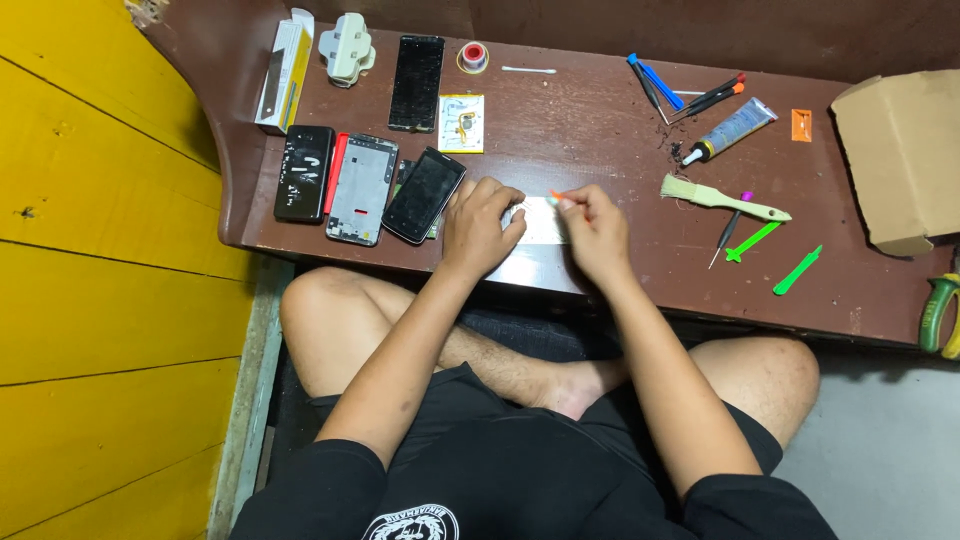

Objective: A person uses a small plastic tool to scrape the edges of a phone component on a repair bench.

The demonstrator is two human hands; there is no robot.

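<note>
Fingers of the left hand (pixel 480 228) press the pale flat part (pixel 537 222) down; right hand (pixel 592 228) pinches an orange-tipped tool (pixel 558 199) over it.

A low brown table (pixel 600 120) carries phones (pixel 424 195), a brush (pixel 722 199), glue tube (pixel 732 130) and green pry tools (pixel 797 270).

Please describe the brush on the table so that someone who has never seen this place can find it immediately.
Start at the cardboard box on the right end of the brown table. Just left of it, right of the person's right hand, lies the brush. It is the only pale, wide, flat-handled tool; the two green pry tools below it are thin and bright.
</note>
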